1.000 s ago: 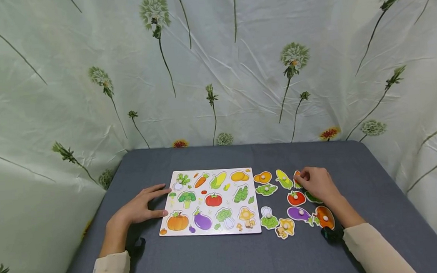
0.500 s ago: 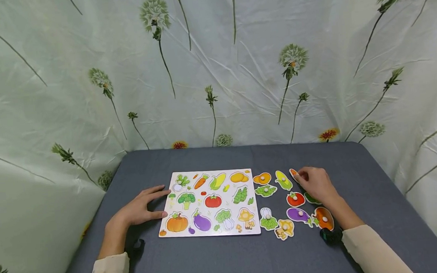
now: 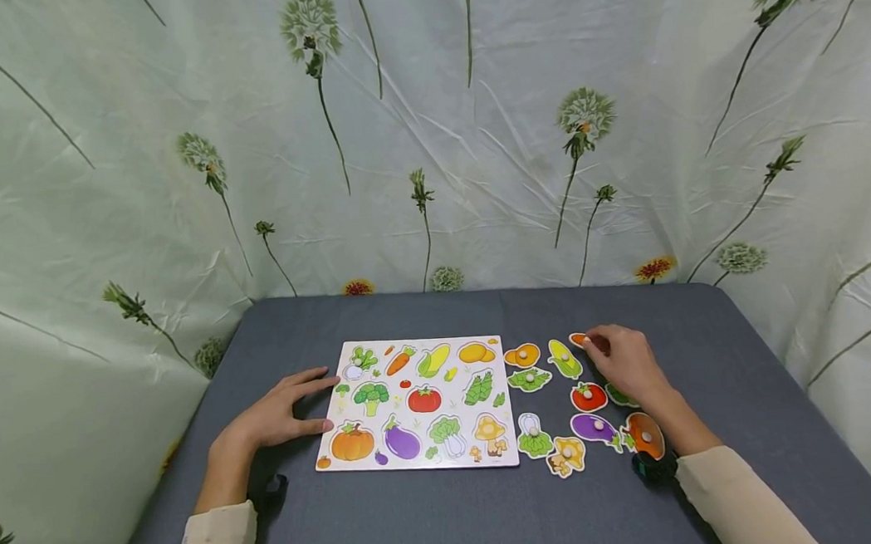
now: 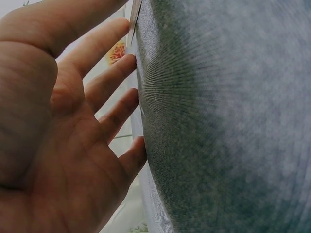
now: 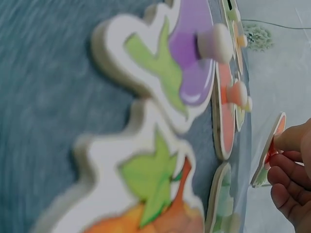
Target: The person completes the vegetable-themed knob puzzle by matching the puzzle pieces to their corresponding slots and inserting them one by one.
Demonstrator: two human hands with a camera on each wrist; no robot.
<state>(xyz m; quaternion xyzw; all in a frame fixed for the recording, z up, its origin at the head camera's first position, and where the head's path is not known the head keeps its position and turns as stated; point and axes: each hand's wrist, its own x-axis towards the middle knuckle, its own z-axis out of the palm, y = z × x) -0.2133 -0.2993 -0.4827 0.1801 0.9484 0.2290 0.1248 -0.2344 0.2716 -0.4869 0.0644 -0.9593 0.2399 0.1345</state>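
My right hand [image 3: 628, 364] pinches a carrot puzzle piece [image 3: 578, 340], whose orange end shows past the fingertips. In the right wrist view that carrot piece [image 5: 278, 127] is tilted up off the table between thumb and fingers; its knob is hidden. My left hand [image 3: 275, 411] touches the left edge of a white vegetable puzzle board [image 3: 432, 465], fingers spread. Those same straight fingers appear in the left wrist view beside the board's edge [image 4: 134, 22]. Close to my right hand lie a corn piece [image 3: 565, 360], a tomato piece [image 3: 589, 396] and a partly covered green piece [image 3: 620, 395].
Right of the board lie more knobbed pieces: an eggplant [image 3: 596, 428], a pumpkin [image 3: 646, 435], a mushroom [image 3: 566, 455], a bok choy [image 3: 535, 438], green peas [image 3: 529, 379] and a round orange-yellow piece [image 3: 523, 356]. A dark cloth covers the table [image 3: 391, 524]; a flowered curtain [image 3: 475, 178] hangs behind.
The carrot piece has been lifted from its place beside the corn and turned. My right hand has shifted slightly away from me. The left hand stays at the board.
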